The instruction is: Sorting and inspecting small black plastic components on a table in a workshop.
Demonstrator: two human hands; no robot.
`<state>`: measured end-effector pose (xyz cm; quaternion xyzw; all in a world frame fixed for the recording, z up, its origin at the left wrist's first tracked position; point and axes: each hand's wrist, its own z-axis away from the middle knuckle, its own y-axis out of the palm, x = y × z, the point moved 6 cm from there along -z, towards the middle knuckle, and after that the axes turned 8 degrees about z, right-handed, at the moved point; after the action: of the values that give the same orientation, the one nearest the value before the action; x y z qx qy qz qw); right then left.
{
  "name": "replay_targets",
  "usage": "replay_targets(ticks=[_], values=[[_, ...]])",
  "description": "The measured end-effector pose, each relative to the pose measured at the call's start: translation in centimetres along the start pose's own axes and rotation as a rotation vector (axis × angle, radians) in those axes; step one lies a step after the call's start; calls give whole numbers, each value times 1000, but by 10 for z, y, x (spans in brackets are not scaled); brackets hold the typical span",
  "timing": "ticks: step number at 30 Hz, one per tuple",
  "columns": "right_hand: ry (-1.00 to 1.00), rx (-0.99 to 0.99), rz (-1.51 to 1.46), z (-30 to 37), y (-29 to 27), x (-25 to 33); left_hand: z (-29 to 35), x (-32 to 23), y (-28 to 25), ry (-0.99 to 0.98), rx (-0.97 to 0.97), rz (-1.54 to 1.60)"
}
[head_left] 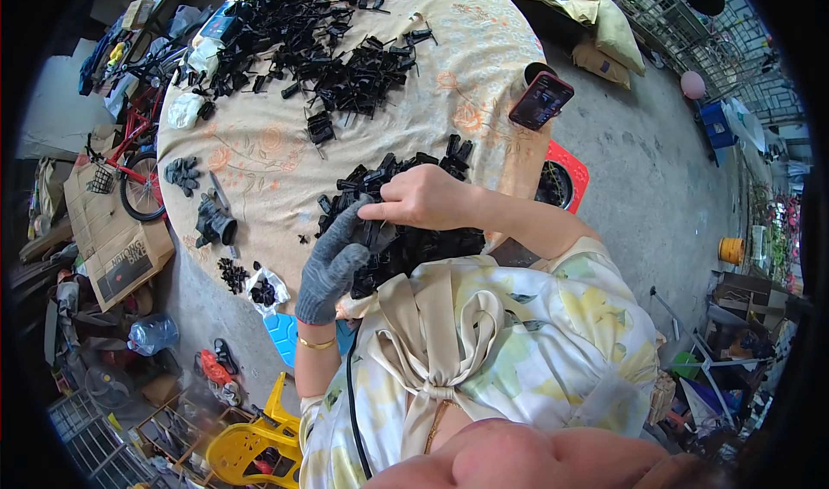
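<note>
Beige cloth-covered table (380, 139): from my remote seat I saw its fabric in folds; a tug at the near edge could have dragged everything on it.
Far heap of black parts (358, 87): it sprawled inward from the far left edge, so tangled that pulling one piece could have scattered others.
Near pile of black parts (432, 243): it lay along the near edge, close against the wearer's sash bow (488, 316); I judged that leaning in could catch pieces and spill them.
Gloved left hand (332, 269): its fingers were bent over the pile; I could not tell what they grasped, and knit might have snagged.
Bare right hand (427, 197): its fingers curled, fingertips meeting the glove; any piece between was hidden, and uncovered skin risked a scratch.
Phone (541, 100): it stood tilted at the right edge, where a raised elbow could have toppled it.
White bag (277, 297): holding tiny black bits at the near left edge, it could have tipped if brushed.
</note>
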<state>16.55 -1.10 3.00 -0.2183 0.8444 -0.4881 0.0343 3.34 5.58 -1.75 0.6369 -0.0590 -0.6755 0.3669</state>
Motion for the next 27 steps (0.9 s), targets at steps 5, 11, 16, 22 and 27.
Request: replay_targets(ticks=[5,11,16,22,27], values=[[-75,-29,-36,-12,-9,13,-4,5,20,-198,197,285],[160,6,-115,-9,-6,-8,-10,1,11,-74,-49,260],[660,26,-779,19,11,-19,-14,0,4,170,-183,63],[847,-24,-1056,25,35,-7,-16,-2,13,188,-243,-207],[888,-34,-1056,22,35,0,-12,3,8,211,-309,-151]])
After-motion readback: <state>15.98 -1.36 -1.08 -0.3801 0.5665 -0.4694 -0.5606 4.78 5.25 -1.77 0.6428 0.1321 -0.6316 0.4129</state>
